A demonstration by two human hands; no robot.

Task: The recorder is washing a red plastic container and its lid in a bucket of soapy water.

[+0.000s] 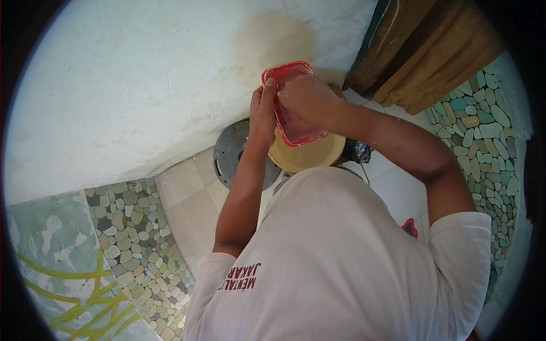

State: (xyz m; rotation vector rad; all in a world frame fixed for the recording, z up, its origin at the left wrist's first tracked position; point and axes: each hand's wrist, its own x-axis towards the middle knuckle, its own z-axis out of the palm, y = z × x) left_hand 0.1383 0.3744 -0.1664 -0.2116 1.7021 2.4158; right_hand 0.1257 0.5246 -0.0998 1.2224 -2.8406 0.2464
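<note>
A red rectangular plastic container [297,134], smeared with whitish residue, is tilted in front of me. My left hand [263,111] grips its left side, the thumb lying over the rim. Inside the container, near its far end, is my right hand [307,98], fingers curled inward. Those fingertips are turned away, so whatever they hold is hidden. Under the container stands a round pale-yellow bucket [311,161], partly covered by it and by my shirt.
A white wall [142,85] with a tan patch [273,40] rises ahead. Left of the bucket is a grey round disc with holes [226,162]; right of it, a crumpled dark shiny bag [359,152]. A brown curtain [426,57] hangs at the right. Pebbled strips [136,227] border the tiles.
</note>
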